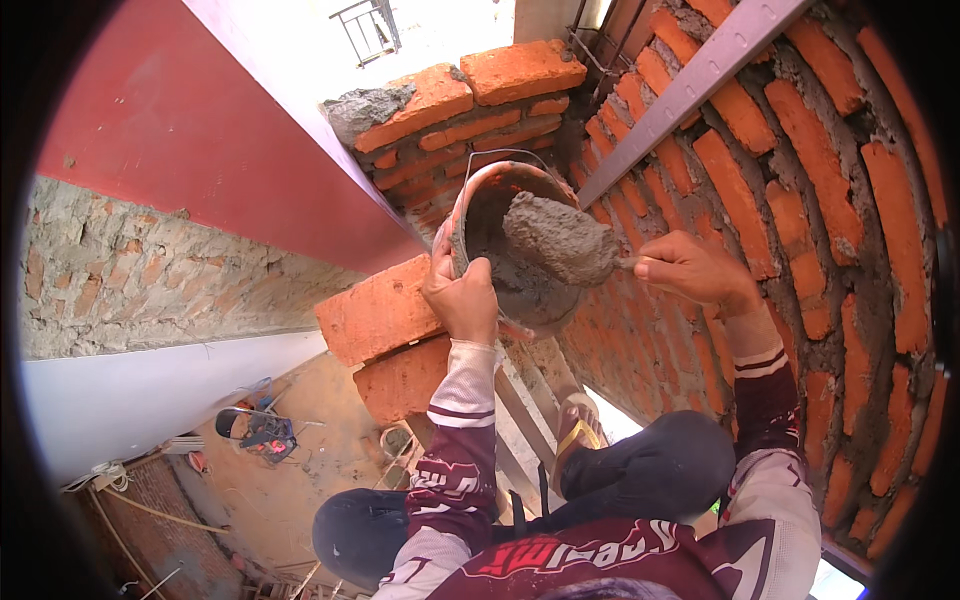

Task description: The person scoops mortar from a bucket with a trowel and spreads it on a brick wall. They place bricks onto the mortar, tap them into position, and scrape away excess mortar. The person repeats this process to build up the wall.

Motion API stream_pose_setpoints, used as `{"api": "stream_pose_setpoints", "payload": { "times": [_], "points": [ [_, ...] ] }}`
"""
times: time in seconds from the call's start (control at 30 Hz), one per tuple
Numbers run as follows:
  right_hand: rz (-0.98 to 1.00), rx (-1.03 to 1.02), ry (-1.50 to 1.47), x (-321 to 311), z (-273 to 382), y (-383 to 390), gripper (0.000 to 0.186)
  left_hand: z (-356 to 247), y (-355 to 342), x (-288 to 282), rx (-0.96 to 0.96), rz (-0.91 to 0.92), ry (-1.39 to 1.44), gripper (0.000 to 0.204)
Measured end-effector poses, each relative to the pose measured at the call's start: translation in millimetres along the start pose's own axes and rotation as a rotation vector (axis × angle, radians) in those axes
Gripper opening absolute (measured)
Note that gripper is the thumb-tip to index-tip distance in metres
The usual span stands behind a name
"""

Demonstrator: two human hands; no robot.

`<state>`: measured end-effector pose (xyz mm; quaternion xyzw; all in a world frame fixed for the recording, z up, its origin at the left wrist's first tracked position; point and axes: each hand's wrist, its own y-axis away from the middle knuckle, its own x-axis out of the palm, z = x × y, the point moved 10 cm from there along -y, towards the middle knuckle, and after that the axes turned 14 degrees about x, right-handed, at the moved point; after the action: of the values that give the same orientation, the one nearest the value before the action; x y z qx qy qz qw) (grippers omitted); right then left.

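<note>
Left hand point(462, 298) curled firmly on the left of the bucket point(476, 192), right hand point(700, 273) closed round the trowel point(627, 263), a person holds mortar point(562, 238), scooped but unspread, over the bucket; the low wall point(522, 74) stands laid in courses, two bricks point(382, 312) apparently loose.

A red wall point(210, 140) slants at left, with a black railing point(367, 30) beyond and pale cables point(105, 476) below.

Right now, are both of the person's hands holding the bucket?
No, only the left hand holds the bucket; the right hand grips a trowel heaped with grey mortar.
</note>
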<state>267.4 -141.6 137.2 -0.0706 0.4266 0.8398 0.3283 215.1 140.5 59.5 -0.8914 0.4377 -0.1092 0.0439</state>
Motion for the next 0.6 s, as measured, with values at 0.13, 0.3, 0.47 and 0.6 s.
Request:
{"api": "stream_pose_setpoints", "payload": {
  "times": [0.13,0.3,0.47,0.6],
  "points": [
    [-0.045,-0.067,-0.095,-40,48,15,0.047,0,0,2,-0.036,-0.029,0.004,0.050],
    [-0.067,-0.184,0.047,-85,118,-32,0.048,-9,7,3,0.066,-0.081,-0.002,0.050],
    [-0.172,-0.115,0.146,-120,175,-125,0.044,14,13,-7,-0.104,-0.055,-0.103,0.036],
    [-0.548,-0.334,0.564,-130,226,-175,0.036,10,10,-9,-0.067,0.033,-0.183,0.033]
  ]
}}
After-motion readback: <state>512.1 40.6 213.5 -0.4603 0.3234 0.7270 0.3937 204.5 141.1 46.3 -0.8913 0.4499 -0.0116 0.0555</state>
